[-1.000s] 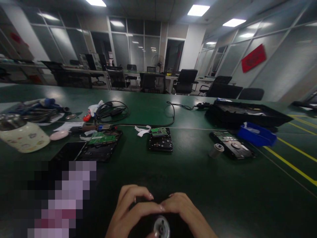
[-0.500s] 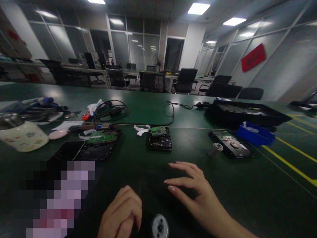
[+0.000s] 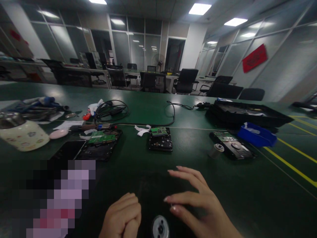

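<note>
My left hand (image 3: pixel 122 216) is curled into a fist at the bottom middle. Whatever it may hold is hidden by the fingers. To its right, my right hand (image 3: pixel 195 201) has thumb and index fingertip brought close in a pinch, other fingers stretched forward. A tiny sliver shows between the tips, too small to name. Between the hands, at the lower edge, is a round silver metal part (image 3: pixel 156 228) with a dark centre and holes; neither hand touches it. Farther forward lies a black hard drive (image 3: pixel 160 144) with a green circuit board (image 3: pixel 158 131) on its far end.
At left are another opened drive (image 3: pixel 99 150), a phone (image 3: pixel 68 149), a screwdriver (image 3: pixel 92 127) and a cream flask (image 3: pixel 24 135). At right stand a small metal cylinder (image 3: pixel 216 151), another drive (image 3: pixel 234 145), a blue bin (image 3: pixel 257 135) and a black tray (image 3: pixel 247 110). A cable (image 3: pixel 173 114) crosses behind.
My right hand has come slightly lower and nearer, its index finger dropping toward the thumb. My left hand has shifted down a little and curled tighter. The objects on the table stay put.
</note>
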`<state>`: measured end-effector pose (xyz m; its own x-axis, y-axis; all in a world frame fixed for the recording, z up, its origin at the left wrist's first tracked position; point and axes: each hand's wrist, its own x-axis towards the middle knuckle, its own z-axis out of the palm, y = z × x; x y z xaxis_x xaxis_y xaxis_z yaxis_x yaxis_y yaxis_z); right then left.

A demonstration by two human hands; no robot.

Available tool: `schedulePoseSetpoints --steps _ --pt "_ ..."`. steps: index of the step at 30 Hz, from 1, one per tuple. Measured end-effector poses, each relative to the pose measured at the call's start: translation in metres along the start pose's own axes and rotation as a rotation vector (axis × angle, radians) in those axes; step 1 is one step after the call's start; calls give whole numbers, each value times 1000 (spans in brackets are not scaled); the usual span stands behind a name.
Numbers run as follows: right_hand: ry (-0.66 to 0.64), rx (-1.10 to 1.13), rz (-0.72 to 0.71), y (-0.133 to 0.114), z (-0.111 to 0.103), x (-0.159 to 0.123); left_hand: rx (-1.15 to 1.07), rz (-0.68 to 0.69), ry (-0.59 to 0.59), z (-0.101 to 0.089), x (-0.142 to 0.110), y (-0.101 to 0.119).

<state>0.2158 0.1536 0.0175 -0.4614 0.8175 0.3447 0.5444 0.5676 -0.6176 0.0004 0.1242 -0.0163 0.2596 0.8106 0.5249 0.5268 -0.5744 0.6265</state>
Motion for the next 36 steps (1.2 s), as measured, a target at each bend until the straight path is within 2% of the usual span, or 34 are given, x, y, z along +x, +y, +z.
schedulePoseSetpoints --steps 3,5,10,16,21,24,28,33,36 --pt "-79 -8 -157 -11 2 -4 42 16 -6 2 -1 -2" --pt "-119 -26 -187 -13 4 -5 57 16 -4 4 -1 -3" --pt "-161 -18 -129 -10 9 -3 -11 -14 13 5 -1 -3" --pt "-219 131 -150 14 24 -13 -169 -16 123 3 1 2" --pt "-248 294 -72 13 29 -17 -57 16 63 5 -3 1" --pt "-277 299 -48 7 30 -15 -27 25 29 5 -4 1" --pt "-229 299 -65 6 32 -16 -50 16 7 4 0 4" --pt "-221 280 -29 7 34 -16 -37 68 86 1 3 2" --pt "-246 280 -8 5 32 -15 164 11 175 0 5 -11"
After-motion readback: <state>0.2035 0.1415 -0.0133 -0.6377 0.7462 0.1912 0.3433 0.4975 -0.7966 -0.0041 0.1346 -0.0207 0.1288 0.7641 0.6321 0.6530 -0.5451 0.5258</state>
